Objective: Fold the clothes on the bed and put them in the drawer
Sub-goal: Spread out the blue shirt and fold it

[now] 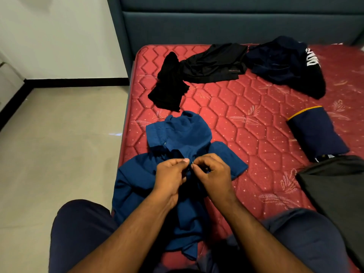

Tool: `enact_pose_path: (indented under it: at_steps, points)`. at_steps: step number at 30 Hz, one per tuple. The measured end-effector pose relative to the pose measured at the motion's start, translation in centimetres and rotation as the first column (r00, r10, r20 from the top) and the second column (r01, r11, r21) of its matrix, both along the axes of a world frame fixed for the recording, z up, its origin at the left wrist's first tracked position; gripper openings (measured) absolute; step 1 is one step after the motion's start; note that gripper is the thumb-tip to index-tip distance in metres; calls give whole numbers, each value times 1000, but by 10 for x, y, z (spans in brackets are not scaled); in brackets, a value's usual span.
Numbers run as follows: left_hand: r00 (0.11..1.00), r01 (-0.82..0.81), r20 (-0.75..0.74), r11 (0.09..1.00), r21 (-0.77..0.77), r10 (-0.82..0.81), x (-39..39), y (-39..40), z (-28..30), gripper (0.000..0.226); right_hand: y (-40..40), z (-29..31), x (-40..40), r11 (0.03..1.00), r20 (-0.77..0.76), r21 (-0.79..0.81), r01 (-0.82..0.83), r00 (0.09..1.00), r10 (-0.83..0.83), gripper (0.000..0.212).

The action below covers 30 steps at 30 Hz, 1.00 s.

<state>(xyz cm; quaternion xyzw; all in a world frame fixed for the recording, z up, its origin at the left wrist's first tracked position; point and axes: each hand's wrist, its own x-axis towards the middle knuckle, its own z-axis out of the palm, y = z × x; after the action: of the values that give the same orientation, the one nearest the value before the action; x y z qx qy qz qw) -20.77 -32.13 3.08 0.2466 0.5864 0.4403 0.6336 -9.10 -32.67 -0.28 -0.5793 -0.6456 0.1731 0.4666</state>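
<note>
Here, my left hand (171, 175) and my right hand (211, 174) meet at the front of the blue shirt (178, 134), each pinching the cloth between thumb and curled fingers, the fingertips almost touching. The shirt lies crumpled on the near left part of the red mattress (246, 119), its lower end draped toward my knees. Beyond it lies a small black garment (169, 85), touching a larger black garment (214, 64) beside a heaped navy garment with white lettering (285, 64), all near the dark headboard (216, 22). To the right rests a folded navy piece with an orange edge (315, 133), and just nearer me a dark grey garment (338, 184). Pale floor tiles (59, 144) flank the bed.
</note>
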Motion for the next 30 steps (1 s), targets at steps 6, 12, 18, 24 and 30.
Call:
enact_pose_path:
  at_steps: [6, 12, 18, 24, 30]
  points:
    - [996, 47, 80, 996, -73, -41, 3, 4, -7, 24, -1, -2, -4, 999, -83, -34, 15, 996, -17, 14]
    - [985, -6, 168, 988, -153, 32, 4, 8, -15, 28, -1, 6, -3, 932, -542, -341, -125, 836, -86, 14]
    - [979, 42, -202, 987, 156, -10, 3, 7, -24, 29, 2, 19, -5, 745, -864, -466, -477, 428, -267, 21]
    - [962, 228, -216, 931, 285, -170, -8, 6, -23, 23, 6, 18, 4, 676, -854, -498, -544, 441, -275, 11]
    - [905, 174, -426, 921, 348, -11, -6, 9, -26, 20, 10, 10, 6, 732, -849, -481, -483, 466, -251, 17]
